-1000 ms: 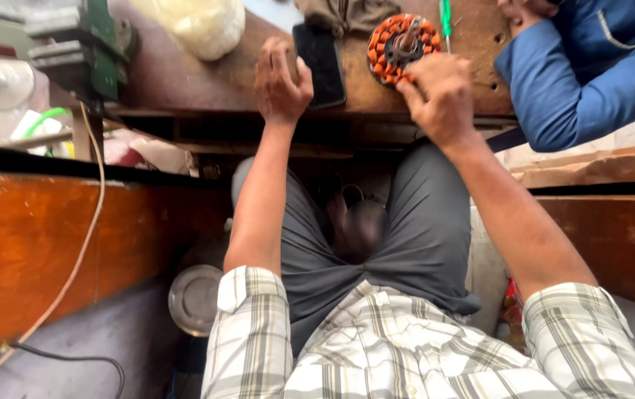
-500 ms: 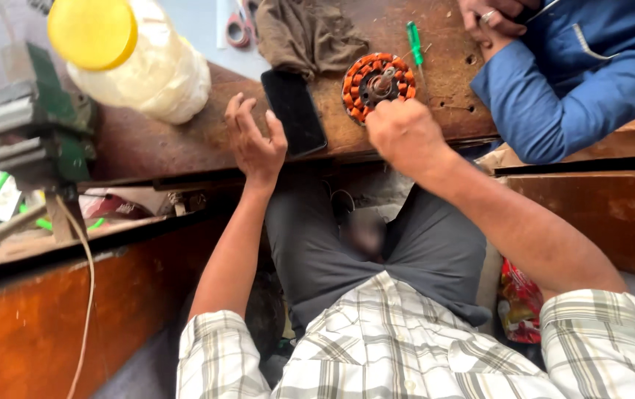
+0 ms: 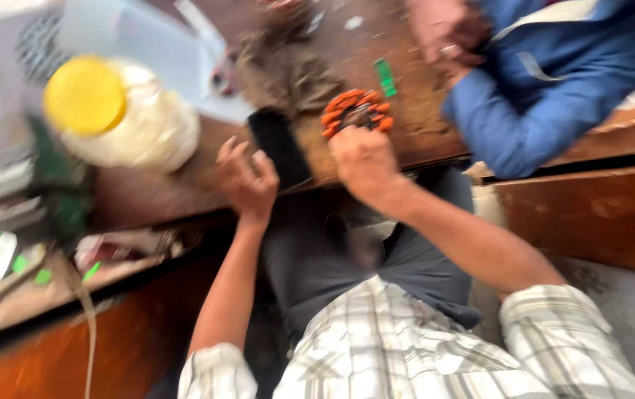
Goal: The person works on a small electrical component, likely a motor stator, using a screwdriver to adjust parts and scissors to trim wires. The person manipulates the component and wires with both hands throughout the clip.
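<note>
The picture is motion-blurred. My right hand (image 3: 364,161) rests at the near edge of a round orange-wound motor stator (image 3: 357,111) lying on the brown wooden workbench (image 3: 406,125); its fingers curl against the stator. My left hand (image 3: 246,179) hovers over the bench's front edge with fingers spread, holding nothing, just left of a black phone (image 3: 279,146) that lies flat on the bench.
A clear plastic jar with a yellow lid (image 3: 118,114) lies on the bench at the left. A green-handled tool (image 3: 385,77) lies beyond the stator. Another person in a blue sleeve (image 3: 524,96) works at the right. A green machine (image 3: 44,199) stands at the far left.
The view has swung down and left. My left hand has lifted off the phone's side and opened above the bench edge. My right hand has stayed at the stator.
</note>
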